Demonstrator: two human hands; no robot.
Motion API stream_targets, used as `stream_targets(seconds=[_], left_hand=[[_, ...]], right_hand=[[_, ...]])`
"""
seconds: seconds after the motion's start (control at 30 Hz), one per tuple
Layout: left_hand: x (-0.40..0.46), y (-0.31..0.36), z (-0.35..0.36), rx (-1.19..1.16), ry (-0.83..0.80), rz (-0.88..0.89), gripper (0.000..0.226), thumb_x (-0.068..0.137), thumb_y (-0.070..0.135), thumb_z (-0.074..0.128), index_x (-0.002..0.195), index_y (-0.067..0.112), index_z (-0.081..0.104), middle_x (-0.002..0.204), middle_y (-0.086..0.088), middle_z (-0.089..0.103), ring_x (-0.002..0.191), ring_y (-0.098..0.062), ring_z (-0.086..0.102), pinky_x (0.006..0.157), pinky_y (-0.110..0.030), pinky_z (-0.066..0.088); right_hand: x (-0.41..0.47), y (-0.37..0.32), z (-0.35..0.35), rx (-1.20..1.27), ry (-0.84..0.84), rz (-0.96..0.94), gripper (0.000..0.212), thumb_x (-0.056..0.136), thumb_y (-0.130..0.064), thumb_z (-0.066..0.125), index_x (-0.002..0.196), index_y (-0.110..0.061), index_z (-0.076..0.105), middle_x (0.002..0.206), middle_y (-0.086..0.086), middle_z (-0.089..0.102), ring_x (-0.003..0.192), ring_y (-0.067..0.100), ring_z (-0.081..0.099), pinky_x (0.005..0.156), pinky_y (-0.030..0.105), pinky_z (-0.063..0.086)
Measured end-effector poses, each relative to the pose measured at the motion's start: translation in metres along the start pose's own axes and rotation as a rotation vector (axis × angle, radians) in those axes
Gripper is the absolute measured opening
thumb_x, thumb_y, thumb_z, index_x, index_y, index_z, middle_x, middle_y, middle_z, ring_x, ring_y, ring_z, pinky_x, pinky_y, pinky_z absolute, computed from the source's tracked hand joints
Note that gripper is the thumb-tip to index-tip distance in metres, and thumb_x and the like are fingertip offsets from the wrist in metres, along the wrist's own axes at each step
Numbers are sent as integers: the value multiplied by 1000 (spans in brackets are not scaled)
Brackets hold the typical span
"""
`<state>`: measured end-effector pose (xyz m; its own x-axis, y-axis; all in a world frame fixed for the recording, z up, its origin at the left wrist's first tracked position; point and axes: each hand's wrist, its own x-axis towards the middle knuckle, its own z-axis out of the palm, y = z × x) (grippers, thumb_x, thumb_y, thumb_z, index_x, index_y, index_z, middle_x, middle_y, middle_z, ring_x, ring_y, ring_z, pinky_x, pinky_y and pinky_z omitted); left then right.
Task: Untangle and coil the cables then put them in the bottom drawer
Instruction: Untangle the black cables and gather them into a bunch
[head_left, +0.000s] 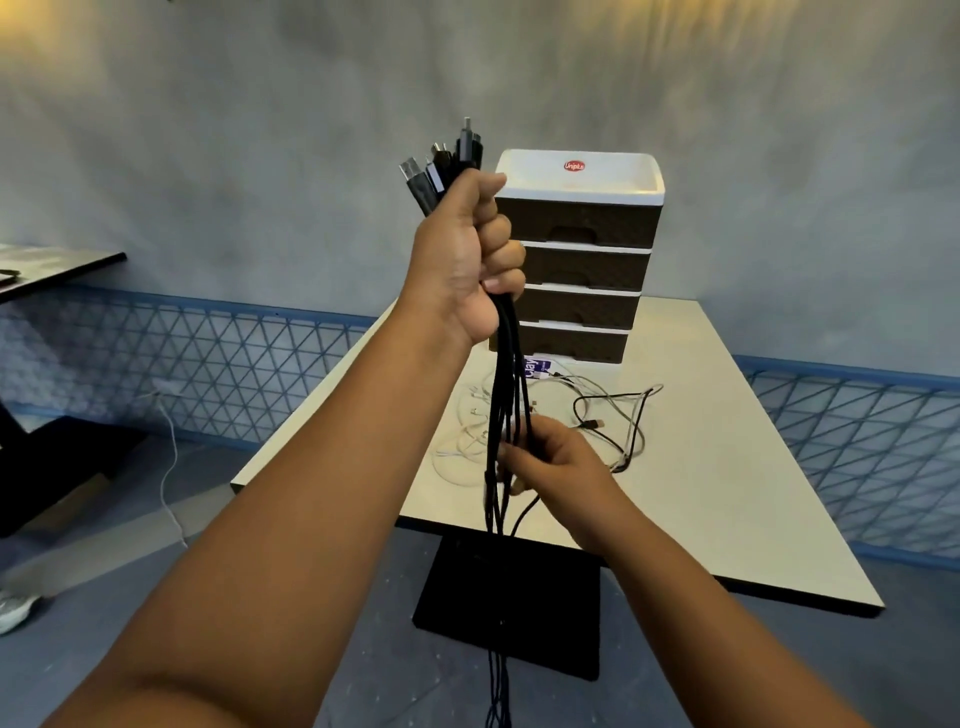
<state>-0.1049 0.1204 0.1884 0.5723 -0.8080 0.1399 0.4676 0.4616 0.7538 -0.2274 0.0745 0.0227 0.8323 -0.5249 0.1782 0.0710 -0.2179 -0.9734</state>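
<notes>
My left hand (467, 260) is raised in a fist around a bundle of black cables (504, 374), their plug ends sticking up above my knuckles. The strands hang straight down past the table edge toward the floor. Lower down, my right hand (550, 457) pinches the same hanging strands between its fingers. Behind stands a brown and white drawer unit (582, 260) with several drawers, all closed; the bottom drawer (571, 343) sits at table level. More loose cables, white ones (467, 441) and a black and grey loop (623, 415), lie on the table in front of it.
The cream table (727, 467) rests on a black pedestal base (509, 613). A small purple and white card (535, 366) lies by the drawer unit. Another dark table (52, 270) stands at the left. A white cord (171, 467) trails on the floor from a wall socket.
</notes>
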Motion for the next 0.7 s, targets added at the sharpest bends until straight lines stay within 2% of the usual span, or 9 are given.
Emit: stream_targets(seconds=[0.1,0.2,0.3,0.33,0.4,0.43,0.53,0.63,0.7], left_hand=[[10,17,5,-77,3,32,51,93,23,54,44,24,37,44,9,18,37,-8,13,35,-18,12],[22,41,17,-114,-14,91,51,93,22,54,45,24,35,43,9,18,38,-8,13,37,-19,11],[33,58,33,-51,-56,106,53,93,23,53,44,24,33,42,9,17,36,-8,12,36,-18,11],[37,60,37,-13,-69,97,54,94,23,52,42,23,34,41,9,17,35,-8,12,35,-18,11],[42,58,44,59,-97,77,58,95,23,50,38,21,37,40,9,17,34,-8,12,34,-17,11],[45,55,47,86,-109,67,59,95,23,50,37,21,39,40,9,17,34,-8,12,34,-17,11],[48,43,54,133,-156,36,59,95,24,51,37,21,41,40,9,18,35,-8,13,35,-17,13],[51,34,60,156,-180,12,58,96,27,53,38,21,48,41,9,18,37,-8,12,35,-17,13],[53,34,65,170,-166,13,55,95,29,55,43,23,39,43,9,16,39,-9,11,37,-18,11]], right_hand=[[-2,14,-4,-103,-116,93,12,92,-13,64,80,-16,62,63,-1,57,60,12,55,59,22,43],[-7,33,-3,-220,-231,214,11,91,-28,63,83,-20,62,68,0,59,63,11,56,63,25,43],[-10,42,-7,-220,-251,285,13,90,-29,66,87,-17,62,75,0,65,61,4,54,64,20,41],[-9,39,-11,-170,-209,288,22,84,-34,72,89,-14,63,79,-1,66,64,6,55,66,20,41],[-2,20,-24,-122,-56,228,44,70,-47,81,94,-15,62,89,-3,67,75,15,61,71,27,47],[4,6,-31,-130,28,169,46,70,-48,82,98,-18,61,97,-3,67,84,17,65,76,30,50],[22,-42,-42,-72,155,-53,28,86,-35,71,108,-24,58,108,-1,65,99,16,63,83,28,53],[33,-71,-37,-80,153,-176,12,95,-25,61,105,-19,61,101,8,68,90,22,64,80,35,53],[35,-66,-28,-95,148,-186,13,99,-24,55,101,-13,61,86,7,67,73,18,62,75,37,53]])
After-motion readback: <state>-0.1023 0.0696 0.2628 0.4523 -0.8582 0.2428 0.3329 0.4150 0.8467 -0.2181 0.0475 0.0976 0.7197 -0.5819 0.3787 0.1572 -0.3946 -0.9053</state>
